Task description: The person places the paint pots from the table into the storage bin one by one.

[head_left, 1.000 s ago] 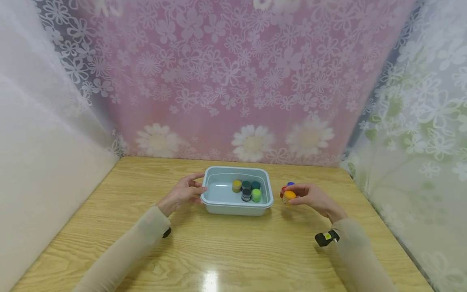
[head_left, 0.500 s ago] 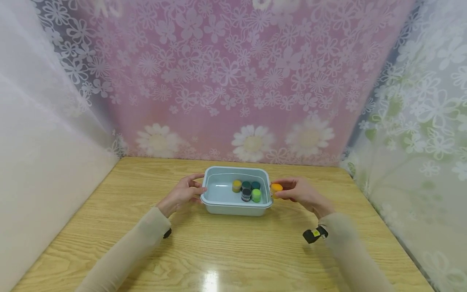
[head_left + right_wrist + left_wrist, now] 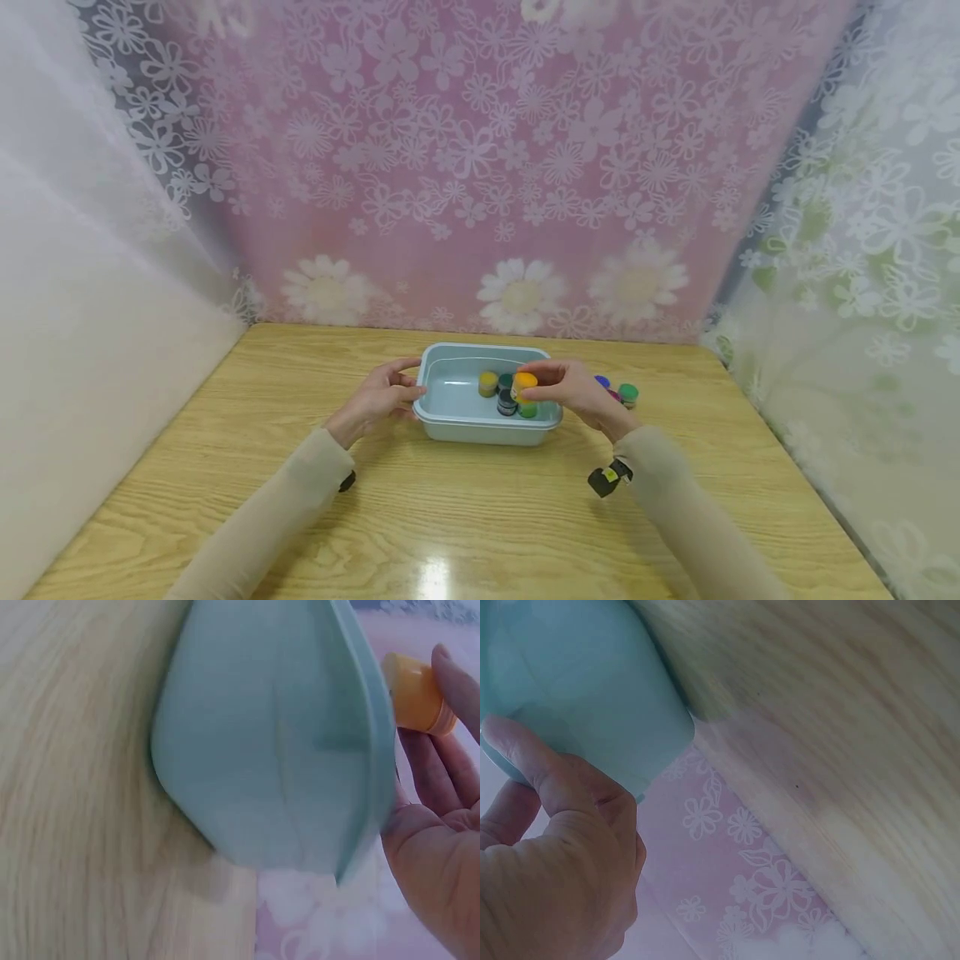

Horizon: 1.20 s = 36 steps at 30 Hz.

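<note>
A pale blue plastic tub (image 3: 483, 432) stands on the table. My left hand (image 3: 377, 402) grips its left end, the thumb (image 3: 517, 746) at the rim. Over the tub's right end, my right hand (image 3: 581, 394) pinches a small orange paint jar (image 3: 526, 381), which the right wrist view shows beyond the rim. Inside the tub are a yellow jar (image 3: 487, 383), a dark green jar (image 3: 506, 381), a black jar (image 3: 507, 405) and a light green jar (image 3: 528, 411) partly covered by the orange one. The right hand hides whatever lies behind it.
To the right of the tub, on the wooden table (image 3: 450, 517), sit a green-topped jar (image 3: 628, 393), a blue-topped jar (image 3: 602, 381) and a magenta jar (image 3: 614, 395) partly hidden by the right hand. A pink floral curtain (image 3: 450, 208) hangs along the table's back edge.
The right hand has carried the orange jar leftward from beside the other loose jars, across the tub's right rim, to above its inside. Left hand and tub have stayed in place.
</note>
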Each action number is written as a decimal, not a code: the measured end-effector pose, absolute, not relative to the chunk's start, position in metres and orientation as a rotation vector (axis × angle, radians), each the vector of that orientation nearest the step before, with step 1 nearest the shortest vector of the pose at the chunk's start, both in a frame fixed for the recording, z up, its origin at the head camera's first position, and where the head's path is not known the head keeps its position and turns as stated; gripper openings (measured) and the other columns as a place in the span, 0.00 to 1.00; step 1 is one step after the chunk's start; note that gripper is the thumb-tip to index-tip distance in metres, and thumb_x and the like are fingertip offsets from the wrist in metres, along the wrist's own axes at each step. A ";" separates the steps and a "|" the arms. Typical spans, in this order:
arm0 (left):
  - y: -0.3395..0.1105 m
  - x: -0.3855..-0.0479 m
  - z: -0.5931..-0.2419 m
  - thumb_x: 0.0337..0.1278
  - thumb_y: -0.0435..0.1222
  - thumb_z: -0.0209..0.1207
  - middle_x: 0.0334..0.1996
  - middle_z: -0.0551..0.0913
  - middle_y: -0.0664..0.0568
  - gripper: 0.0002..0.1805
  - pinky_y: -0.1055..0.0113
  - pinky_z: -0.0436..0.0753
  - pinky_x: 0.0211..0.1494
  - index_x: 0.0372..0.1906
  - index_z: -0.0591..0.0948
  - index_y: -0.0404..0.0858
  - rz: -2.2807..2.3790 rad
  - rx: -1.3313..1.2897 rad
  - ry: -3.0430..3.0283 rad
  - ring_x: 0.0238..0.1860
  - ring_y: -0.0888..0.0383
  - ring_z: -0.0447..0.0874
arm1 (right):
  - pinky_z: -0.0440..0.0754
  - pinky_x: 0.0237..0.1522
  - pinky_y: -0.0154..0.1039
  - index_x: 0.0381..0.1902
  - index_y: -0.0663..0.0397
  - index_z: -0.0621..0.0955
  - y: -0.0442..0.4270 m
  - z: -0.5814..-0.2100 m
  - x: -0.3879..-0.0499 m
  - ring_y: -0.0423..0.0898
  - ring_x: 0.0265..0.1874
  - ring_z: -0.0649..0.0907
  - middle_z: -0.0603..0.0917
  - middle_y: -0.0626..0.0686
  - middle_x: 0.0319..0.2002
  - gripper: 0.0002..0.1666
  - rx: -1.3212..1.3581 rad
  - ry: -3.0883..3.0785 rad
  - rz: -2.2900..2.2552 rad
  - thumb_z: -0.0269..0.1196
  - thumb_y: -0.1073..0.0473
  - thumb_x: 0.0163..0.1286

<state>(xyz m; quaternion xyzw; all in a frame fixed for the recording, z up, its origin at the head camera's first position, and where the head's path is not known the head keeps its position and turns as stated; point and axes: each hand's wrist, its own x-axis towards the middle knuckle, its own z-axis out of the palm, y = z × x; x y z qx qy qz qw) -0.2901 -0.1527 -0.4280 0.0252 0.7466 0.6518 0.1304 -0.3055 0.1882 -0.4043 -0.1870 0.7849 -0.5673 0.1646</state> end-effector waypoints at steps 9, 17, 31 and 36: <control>-0.149 -0.290 -0.424 0.63 0.30 0.61 0.43 0.73 0.45 0.34 0.49 0.88 0.44 0.72 0.66 0.44 1.905 0.055 2.159 0.31 0.55 0.80 | 0.83 0.55 0.40 0.61 0.57 0.79 0.162 -0.404 -0.310 0.46 0.50 0.83 0.84 0.54 0.53 0.31 -0.569 2.262 -1.533 0.73 0.55 0.60; -0.151 -0.293 -0.428 0.63 0.29 0.61 0.42 0.73 0.46 0.34 0.45 0.87 0.47 0.73 0.65 0.44 1.903 0.069 2.166 0.32 0.55 0.79 | 0.81 0.58 0.54 0.61 0.63 0.77 0.150 -0.413 -0.320 0.47 0.48 0.83 0.84 0.59 0.52 0.31 -0.636 2.251 -1.524 0.71 0.58 0.62; -0.153 -0.293 -0.430 0.63 0.29 0.61 0.42 0.73 0.45 0.34 0.46 0.87 0.45 0.73 0.65 0.42 1.887 0.096 2.196 0.32 0.55 0.80 | 0.83 0.55 0.44 0.58 0.52 0.82 0.137 -0.415 -0.333 0.46 0.51 0.83 0.85 0.51 0.52 0.27 -0.636 2.397 -1.333 0.73 0.57 0.60; -0.154 -0.291 -0.429 0.63 0.30 0.61 0.43 0.73 0.45 0.34 0.45 0.87 0.46 0.73 0.65 0.42 1.880 0.091 2.186 0.33 0.54 0.80 | 0.82 0.57 0.46 0.58 0.52 0.82 0.131 -0.416 -0.334 0.46 0.52 0.82 0.86 0.49 0.51 0.27 -0.610 2.459 -1.227 0.73 0.59 0.59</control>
